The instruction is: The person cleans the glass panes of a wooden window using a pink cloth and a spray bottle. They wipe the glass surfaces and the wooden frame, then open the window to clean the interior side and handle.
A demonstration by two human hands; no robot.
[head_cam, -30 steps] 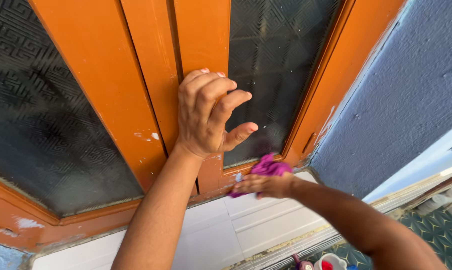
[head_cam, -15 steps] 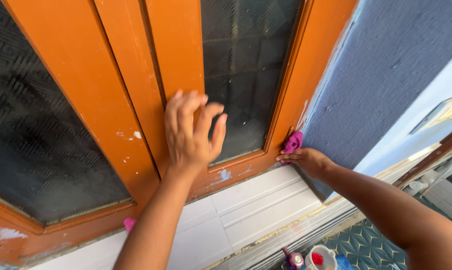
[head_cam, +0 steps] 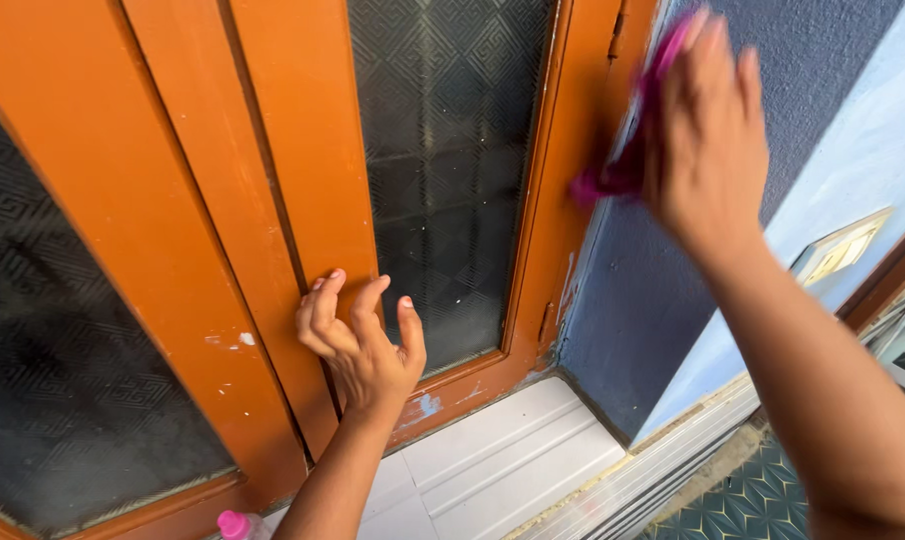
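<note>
My left hand (head_cam: 361,343) rests flat against the orange wooden window frame (head_cam: 303,150), fingers spread, low on the stile beside the dark patterned glass pane (head_cam: 443,150). It holds nothing. My right hand (head_cam: 711,130) is raised high at the right side of the frame and grips a crumpled magenta cloth (head_cam: 623,165), pressing it against the frame's right edge where it meets the blue wall (head_cam: 653,320). The hand and cloth are motion-blurred.
A second patterned glass pane (head_cam: 63,380) fills the left. A white tiled sill (head_cam: 493,470) runs below the frame. A pink bottle cap (head_cam: 235,524) pokes up at the bottom edge. Patterned floor tiles (head_cam: 763,500) lie far below at right.
My right hand has swept the cloth from the frame's bottom right corner up along its right edge. My left hand has slid lower on the stile. The view has shifted right.
</note>
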